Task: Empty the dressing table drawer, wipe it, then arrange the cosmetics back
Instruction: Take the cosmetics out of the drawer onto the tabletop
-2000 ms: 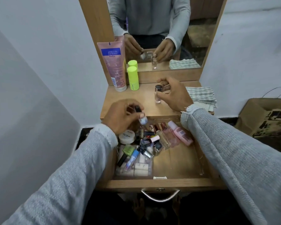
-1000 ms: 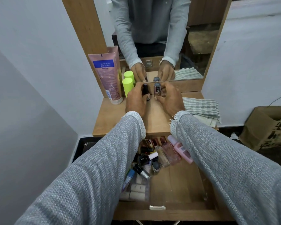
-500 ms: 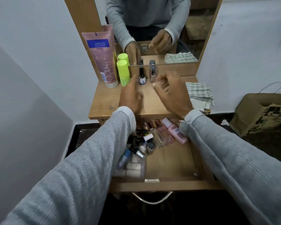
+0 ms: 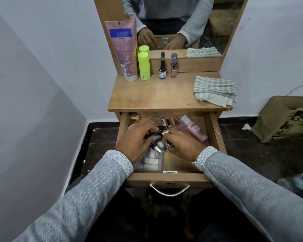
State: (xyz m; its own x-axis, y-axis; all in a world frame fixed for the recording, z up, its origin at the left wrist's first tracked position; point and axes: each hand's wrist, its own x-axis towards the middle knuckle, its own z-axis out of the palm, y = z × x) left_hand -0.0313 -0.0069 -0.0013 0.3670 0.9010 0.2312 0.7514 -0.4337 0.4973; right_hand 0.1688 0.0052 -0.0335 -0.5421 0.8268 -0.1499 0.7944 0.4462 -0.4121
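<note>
both hands curl fingers among small bottles in the drawer; grip unclear; labels unreadable

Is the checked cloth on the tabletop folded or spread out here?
Folded. The checked cloth lies as a compact stack on the tabletop, with layered edges showing along its near side.

drawer: wooden, pulled open, cosmetics heaped toward its back left.
pink bottle: laid flat in the drawer's back right.
pink tube, green stick, two small bottles: stood upright on the surface.
checked cloth: folded, at the surface's right.
</note>
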